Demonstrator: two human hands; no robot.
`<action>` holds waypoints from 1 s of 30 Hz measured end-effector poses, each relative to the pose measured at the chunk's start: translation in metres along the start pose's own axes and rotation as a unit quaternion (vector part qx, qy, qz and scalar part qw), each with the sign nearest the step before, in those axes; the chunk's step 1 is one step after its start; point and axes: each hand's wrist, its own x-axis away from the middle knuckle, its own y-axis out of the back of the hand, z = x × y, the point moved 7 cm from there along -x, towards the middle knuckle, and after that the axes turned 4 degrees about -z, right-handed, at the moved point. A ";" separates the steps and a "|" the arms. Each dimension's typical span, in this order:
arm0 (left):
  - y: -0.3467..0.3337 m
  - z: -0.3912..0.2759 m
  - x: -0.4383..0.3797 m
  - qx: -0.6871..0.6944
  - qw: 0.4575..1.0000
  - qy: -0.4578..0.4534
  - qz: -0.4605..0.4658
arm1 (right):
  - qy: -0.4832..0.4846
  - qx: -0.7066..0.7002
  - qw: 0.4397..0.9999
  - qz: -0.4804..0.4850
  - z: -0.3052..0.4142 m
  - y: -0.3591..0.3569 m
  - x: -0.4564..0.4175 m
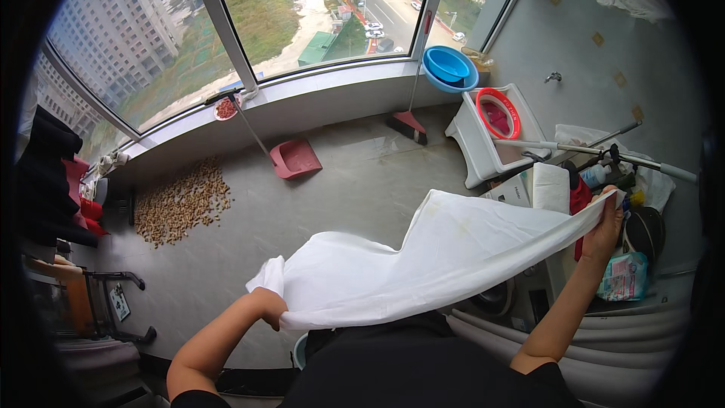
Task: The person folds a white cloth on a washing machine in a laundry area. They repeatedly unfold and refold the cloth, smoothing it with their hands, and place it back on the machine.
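Observation:
A white cloth (430, 260) hangs stretched between my two hands, in front of my body and above the grey floor. My left hand (269, 306) grips its left end, where the fabric bunches up over the fingers. At the right, my right hand (606, 224) is raised and pinches the other end near a rolled edge. The upper rim of the cloth sags in the middle and shows faint yellowish marks. Part of a light-coloured bucket (300, 350) shows beneath the cloth by my body.
Peanuts in shells (181, 204) lie spread on the floor at left. A pink dustpan (295, 158) and a broom (409, 126) stand near the window wall. A white plastic washtub (476, 141), blue basins (448, 65) and a cluttered washing machine area are at right. A drying rack (122, 277) stands lower left.

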 end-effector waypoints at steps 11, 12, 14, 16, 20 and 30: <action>-0.114 0.128 0.033 0.209 0.882 0.343 -0.244 | -0.010 -0.065 0.983 0.170 0.005 -0.048 0.019; -0.100 0.150 0.064 0.184 0.784 0.401 -0.436 | -0.012 -0.073 0.981 0.179 0.001 -0.054 0.022; -0.084 0.182 0.122 0.204 0.591 0.478 -0.617 | -0.006 -0.132 0.971 0.200 -0.006 -0.058 0.019; -0.066 0.200 0.178 0.207 0.432 0.467 -0.743 | 0.019 -0.200 0.942 0.268 -0.001 -0.076 0.023; -0.026 0.193 0.268 0.360 0.149 0.040 -0.920 | -0.037 -0.365 0.845 0.389 -0.008 -0.118 0.033; 0.191 -0.007 0.269 0.514 0.275 -0.516 -0.628 | -0.187 -0.168 0.862 0.440 -0.104 -0.306 0.121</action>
